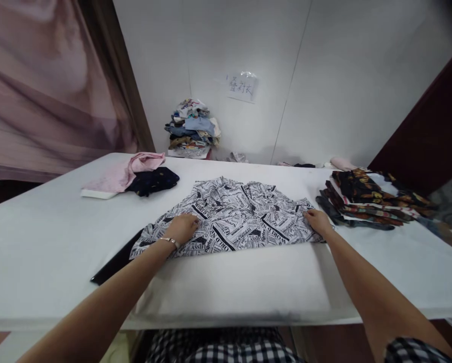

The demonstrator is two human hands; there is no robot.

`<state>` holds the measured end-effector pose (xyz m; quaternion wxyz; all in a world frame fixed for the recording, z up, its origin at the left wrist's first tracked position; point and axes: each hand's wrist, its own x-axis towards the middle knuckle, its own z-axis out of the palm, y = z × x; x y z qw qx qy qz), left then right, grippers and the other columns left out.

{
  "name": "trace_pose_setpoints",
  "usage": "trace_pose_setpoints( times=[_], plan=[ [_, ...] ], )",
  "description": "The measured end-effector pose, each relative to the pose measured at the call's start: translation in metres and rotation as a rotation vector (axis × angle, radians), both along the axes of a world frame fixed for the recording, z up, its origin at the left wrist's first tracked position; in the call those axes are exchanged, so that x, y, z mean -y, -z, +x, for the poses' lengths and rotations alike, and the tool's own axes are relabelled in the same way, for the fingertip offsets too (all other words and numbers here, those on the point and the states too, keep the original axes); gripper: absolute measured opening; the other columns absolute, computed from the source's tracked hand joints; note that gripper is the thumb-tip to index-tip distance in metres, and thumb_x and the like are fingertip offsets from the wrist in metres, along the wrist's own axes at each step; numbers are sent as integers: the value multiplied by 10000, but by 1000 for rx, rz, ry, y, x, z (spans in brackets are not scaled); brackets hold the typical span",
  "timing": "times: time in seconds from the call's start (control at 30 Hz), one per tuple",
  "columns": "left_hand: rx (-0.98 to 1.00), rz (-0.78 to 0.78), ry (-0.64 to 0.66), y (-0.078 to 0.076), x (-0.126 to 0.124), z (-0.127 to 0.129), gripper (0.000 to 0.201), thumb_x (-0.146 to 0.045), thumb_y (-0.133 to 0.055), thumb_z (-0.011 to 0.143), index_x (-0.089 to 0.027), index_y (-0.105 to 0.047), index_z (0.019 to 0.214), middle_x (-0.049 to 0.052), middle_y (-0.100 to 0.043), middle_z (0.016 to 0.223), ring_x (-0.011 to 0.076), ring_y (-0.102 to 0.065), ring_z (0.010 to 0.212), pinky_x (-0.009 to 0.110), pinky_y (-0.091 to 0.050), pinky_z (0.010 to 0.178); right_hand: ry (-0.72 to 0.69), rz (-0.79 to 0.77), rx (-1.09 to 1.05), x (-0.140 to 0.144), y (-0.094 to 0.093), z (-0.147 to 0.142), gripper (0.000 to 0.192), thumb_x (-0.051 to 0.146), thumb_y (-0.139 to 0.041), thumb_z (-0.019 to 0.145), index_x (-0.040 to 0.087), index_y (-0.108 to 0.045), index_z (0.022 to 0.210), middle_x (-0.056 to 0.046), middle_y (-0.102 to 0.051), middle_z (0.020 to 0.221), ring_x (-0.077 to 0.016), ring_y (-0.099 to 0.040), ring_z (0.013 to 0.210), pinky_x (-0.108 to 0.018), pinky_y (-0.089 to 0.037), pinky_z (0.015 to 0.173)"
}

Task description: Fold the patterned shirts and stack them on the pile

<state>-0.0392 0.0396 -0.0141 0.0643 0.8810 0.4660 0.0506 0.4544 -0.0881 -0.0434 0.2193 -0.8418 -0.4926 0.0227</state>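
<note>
Two bare hands rest on a black-and-white newspaper-print fabric garment (233, 217) spread flat at the centre of a white table (52, 237). The left hand (182, 227), with a thin metal bracelet (169, 241) at the wrist, lies palm down with fingers loosely curled on the garment's edge at 9 o'clock; it presses the cloth, and a closed grip cannot be confirmed. The right hand (317, 221) lies at the garment's 3 o'clock edge, fingers bent onto the fabric, with the fingertips touching or lightly pinching the hem; which of the two cannot be told. A flat black board (114, 264) protrudes from under the garment's corner at 8 o'clock of the left hand. A stack of folded dark floral-print fabrics (365, 199) lies just beside the right hand at its 2 o'clock. At 11 o'clock of the left hand, well apart, a crumpled pink cloth (129, 171) lies touching a dark navy cloth (154, 180). At 12 o'clock, beyond the table's far edge, a heap of mixed coloured clothes (191, 128) stands against the white wall (324, 75), with a paper sign with handwritten characters (241, 86) fixed to the wall at its 1 o'clock. A mauve curtain (40, 85) hangs at 10 o'clock.
</note>
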Motion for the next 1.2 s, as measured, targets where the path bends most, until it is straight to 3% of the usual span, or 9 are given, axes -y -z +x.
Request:
trace_pose_setpoints(
  times=[0.1,0.27,0.4,0.5,0.63,0.73,0.8,1.03,1.2],
  plan=[
    [33,56,4,-12,-2,-2,291,-206,-404,883,-159,-688,844,123,-702,915,241,-621,934,356,-443,881,6,40,6,0,3,1,322,369,-463,835,162,-710,811,-94,-706,769,-236,-616,766,-302,-413,668],
    [5,317,-138,-39,-11,0,354,-237,-334,926,-143,-675,945,166,-675,971,291,-589,977,411,-429,856,60,91,30,-5,6,-3,381,390,-393,898,152,-685,959,-103,-711,849,-232,-616,801,-293,-411,674],
    [-170,140,-189,-21,-28,4,336,-176,-360,902,-131,-693,921,182,-697,985,294,-619,997,404,-444,847,73,34,44,-11,11,-11,233,316,-509,862,179,-694,828,-101,-703,794,-246,-644,760,-307,-413,679],
    [-202,78,-209,-6,-38,1,312,-184,-394,889,-137,-703,909,165,-719,958,272,-654,940,370,-468,800,36,64,108,-10,9,-18,227,279,-519,855,163,-703,921,-145,-710,901,-286,-655,863,-358,-453,760],
    [-155,122,-202,-15,-47,11,331,-193,-404,881,-154,-676,1064,155,-695,1110,280,-628,1048,380,-463,857,-268,329,262,0,3,-36,328,288,-462,907,150,-659,1130,-167,-668,1152,-296,-596,1087,-436,-445,958],
    [-36,114,-128,-33,-54,48,300,-231,-429,888,-194,-680,1048,115,-696,1116,254,-622,1063,348,-454,892,-588,365,235,9,7,-55,297,315,-444,952,206,-674,1105,-118,-676,1141,-251,-599,1087,-421,-461,973],
    [28,85,-67,-39,-61,85,279,-248,-444,893,-209,-686,1027,97,-697,1109,240,-627,1052,332,-454,895,-680,306,220,13,15,-63,269,322,-465,953,229,-687,1074,-103,-676,1122,-238,-611,1054,-416,-482,942],
    [93,11,-33,-26,-111,221,373,-343,-486,901,-183,-620,1211,123,-617,1299,255,-582,1168,340,-439,960,-589,232,177,15,35,-65,259,305,-483,949,226,-662,1118,-104,-638,1157,-245,-582,1084,-435,-474,937],
    [122,-55,-112,-8,-149,277,500,-345,-536,866,-146,-518,1325,175,-551,1381,273,-514,1272,347,-408,1010,-592,206,132,14,30,-65,250,298,-493,947,224,-645,1131,-99,-622,1175,-242,-565,1096,-425,-455,938]
  ],
)
